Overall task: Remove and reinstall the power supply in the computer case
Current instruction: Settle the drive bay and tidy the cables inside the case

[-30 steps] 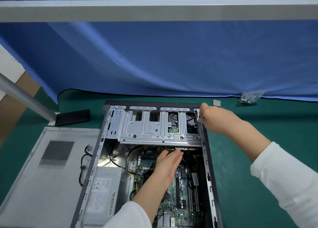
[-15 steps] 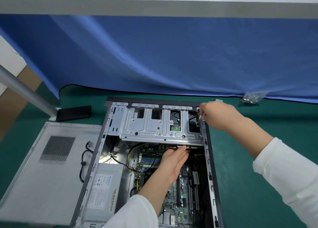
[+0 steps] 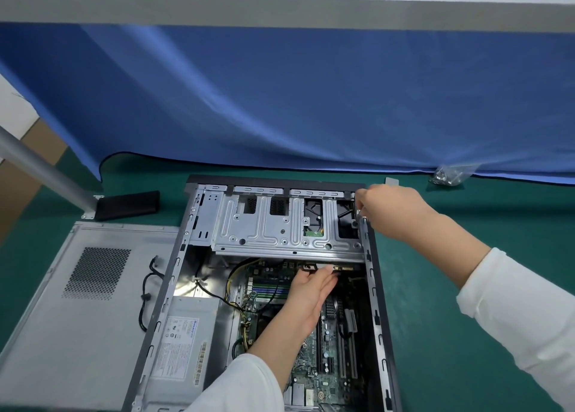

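The person wears long white sleeves: the left sleeve [image 3: 239, 386] and right sleeve [image 3: 522, 315] end at the forearms, hands bare, no gloves or rings.

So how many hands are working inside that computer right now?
2. The left hand reaches flat over the motherboard, under the drive cage; the right hand is at the case's far right corner.

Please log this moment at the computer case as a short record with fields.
Case: computer case open on the green mat
Power supply: power supply seated inside, near-left corner
Side panel: side panel flat, left of the case
Left hand: left hand fingers straight, under the drive cage
Right hand: right hand curled at the far-right corner; grip unclear
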`<state>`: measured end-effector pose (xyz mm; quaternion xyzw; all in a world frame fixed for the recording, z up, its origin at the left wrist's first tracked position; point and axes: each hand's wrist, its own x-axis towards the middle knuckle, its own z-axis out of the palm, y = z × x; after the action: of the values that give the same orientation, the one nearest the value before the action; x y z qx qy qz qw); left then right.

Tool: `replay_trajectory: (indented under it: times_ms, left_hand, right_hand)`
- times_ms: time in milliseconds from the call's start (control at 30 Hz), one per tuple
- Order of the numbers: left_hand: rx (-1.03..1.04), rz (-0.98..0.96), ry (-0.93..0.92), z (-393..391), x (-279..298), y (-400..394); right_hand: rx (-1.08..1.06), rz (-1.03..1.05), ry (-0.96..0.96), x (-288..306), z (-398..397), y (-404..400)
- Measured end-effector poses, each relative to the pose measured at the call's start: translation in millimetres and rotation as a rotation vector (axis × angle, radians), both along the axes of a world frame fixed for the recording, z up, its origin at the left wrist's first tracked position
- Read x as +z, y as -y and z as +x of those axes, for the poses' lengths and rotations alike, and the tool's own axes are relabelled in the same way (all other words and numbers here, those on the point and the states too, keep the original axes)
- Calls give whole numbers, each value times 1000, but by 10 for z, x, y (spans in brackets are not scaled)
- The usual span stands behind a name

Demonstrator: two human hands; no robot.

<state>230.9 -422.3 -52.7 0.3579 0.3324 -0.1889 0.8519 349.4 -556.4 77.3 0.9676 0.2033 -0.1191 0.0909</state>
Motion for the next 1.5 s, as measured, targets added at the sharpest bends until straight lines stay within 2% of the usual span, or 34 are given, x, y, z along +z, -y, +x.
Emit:
replay_trajectory:
  times_ms: [200,433,667,900,1033,1300,1500]
  left_hand:
    - [4,-29,-1,29,7,-40]
    - [3,-36,5,31,-6,-40]
    - [-51,48,24,38,-43,-46]
    - [-53,53,29,47,-69,-48]
    - [-57,69,29,50,-71,-59]
    - [-60,66,6,62,-57,-62]
    - [-65,65,3,62,-51,-67]
  right_hand:
    - [62,-119,57,32,20,-61]
    - [10,-144,-35,50,23,-76]
    - [31,-207,39,46,52,-97]
    - [21,-109,-31,20,96,-23]
    - [59,-160,57,27,90,-25]
    - [-2,-110,15,1,99,-6]
    - [16,-189,24,31,86,-36]
